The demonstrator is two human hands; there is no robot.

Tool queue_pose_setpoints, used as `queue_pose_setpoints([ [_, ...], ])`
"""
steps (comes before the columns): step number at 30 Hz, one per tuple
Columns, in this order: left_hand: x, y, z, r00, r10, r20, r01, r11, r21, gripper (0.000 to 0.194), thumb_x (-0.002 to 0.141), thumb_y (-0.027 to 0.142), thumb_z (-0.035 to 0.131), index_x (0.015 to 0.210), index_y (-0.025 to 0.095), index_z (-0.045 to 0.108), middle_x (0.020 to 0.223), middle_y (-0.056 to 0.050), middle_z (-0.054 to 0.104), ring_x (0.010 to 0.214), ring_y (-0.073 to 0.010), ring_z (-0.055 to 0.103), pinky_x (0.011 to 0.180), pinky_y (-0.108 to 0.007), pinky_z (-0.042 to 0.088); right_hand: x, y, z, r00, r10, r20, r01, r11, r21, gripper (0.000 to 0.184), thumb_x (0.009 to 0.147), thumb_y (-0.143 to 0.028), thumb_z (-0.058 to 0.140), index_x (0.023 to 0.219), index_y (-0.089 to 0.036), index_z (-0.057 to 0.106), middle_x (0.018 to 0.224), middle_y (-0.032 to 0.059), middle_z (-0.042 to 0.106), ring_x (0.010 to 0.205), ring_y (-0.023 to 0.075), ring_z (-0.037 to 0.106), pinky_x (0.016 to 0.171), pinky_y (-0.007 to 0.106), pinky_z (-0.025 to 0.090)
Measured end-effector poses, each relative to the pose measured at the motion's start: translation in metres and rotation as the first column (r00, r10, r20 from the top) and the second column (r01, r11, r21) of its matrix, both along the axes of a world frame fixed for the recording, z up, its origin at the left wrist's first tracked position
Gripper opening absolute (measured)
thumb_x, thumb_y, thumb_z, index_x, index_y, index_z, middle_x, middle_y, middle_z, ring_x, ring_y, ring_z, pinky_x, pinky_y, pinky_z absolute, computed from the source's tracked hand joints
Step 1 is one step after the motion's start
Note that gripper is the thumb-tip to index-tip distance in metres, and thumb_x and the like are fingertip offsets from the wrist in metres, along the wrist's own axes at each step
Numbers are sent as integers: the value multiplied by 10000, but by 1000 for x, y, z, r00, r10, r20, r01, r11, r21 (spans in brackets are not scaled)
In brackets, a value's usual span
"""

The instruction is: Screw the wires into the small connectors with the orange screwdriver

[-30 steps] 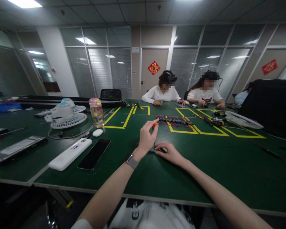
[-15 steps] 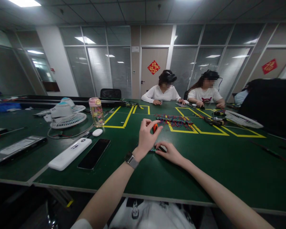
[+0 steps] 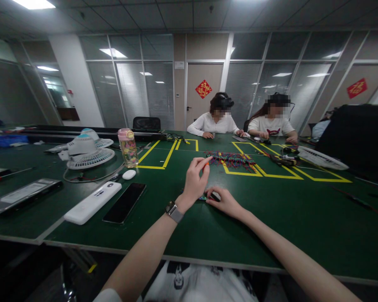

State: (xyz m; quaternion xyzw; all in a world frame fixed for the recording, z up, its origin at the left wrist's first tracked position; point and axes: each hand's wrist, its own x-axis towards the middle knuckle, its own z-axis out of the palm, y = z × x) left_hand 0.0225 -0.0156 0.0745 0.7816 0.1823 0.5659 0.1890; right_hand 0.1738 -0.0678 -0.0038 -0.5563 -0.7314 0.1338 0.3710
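My left hand (image 3: pixel 195 180), with a watch on its wrist, is raised over the table. Its fingers close around a screwdriver (image 3: pixel 207 166) held upright, and only a bit of the orange handle shows between them. Below it a small green circuit board (image 3: pixel 203 197) lies on the table, partly covered by my left hand. My right hand (image 3: pixel 223 202) rests low beside the board and pinches its right edge between thumb and fingers. The screwdriver's tip is hidden behind my left hand.
Beyond my hands lies a row of boards with red and blue wires (image 3: pixel 229 160). On the left are a black phone (image 3: pixel 124 203), a white power bank (image 3: pixel 93 203), a bottle (image 3: pixel 128 147) and white fans (image 3: pixel 90 155). Two people sit across the green table (image 3: pixel 182 235).
The fingers of my left hand have closed in around the orange handle, covering more of it, and the index finger lies across its top. My right hand stays at the board.
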Motion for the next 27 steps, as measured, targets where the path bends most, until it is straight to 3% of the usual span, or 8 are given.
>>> queue_pose_setpoints([
  [3,0,0,0,997,-76,-28,75,997,-23,339,934,156,370,1207,213,563,1001,-44,610,921,-145,569,852,-278,449,-1,-1,2,1000,4,-3,-4,1000,-8,93,756,-227,654,810,-197,584,996,52,696,942,207,645,854,338,457],
  [10,0,-1,-1,998,33,-62,-32,999,27,269,909,263,481,1138,241,622,944,-39,546,894,-157,544,838,-288,445,-2,-1,2,1000,-1,-9,1,1000,-4,73,750,-207,649,797,-193,594,944,47,698,944,211,645,856,338,456],
  [15,1,1,0,997,-75,-27,75,997,2,331,935,175,398,1222,220,558,1034,-50,578,982,-149,549,895,-283,430,-2,0,2,1000,-3,-8,3,1000,-12,95,740,-207,664,815,-195,607,980,47,694,947,210,642,875,350,455],
  [20,2,2,-1,999,14,-36,-15,1000,-8,297,871,256,557,1164,239,603,943,-30,543,890,-153,546,844,-287,450,-3,1,0,1000,-4,7,4,1000,5,177,731,-219,686,896,-196,627,964,41,676,930,202,621,868,346,455],
  [25,2,0,-1,999,-52,-10,52,999,-3,324,930,177,414,1212,225,565,1042,-48,558,970,-140,549,882,-273,442,-3,3,-2,996,-8,85,6,1000,31,123,743,-227,683,852,-193,638,893,41,649,878,205,578,824,351,446],
  [27,2,0,-1,999,-41,0,41,999,10,300,917,187,454,1185,226,583,985,-38,569,920,-140,557,855,-276,451,-3,3,-3,994,-22,106,18,999,38,93,745,-221,681,819,-193,633,832,34,642,835,203,562,798,352,439],
])
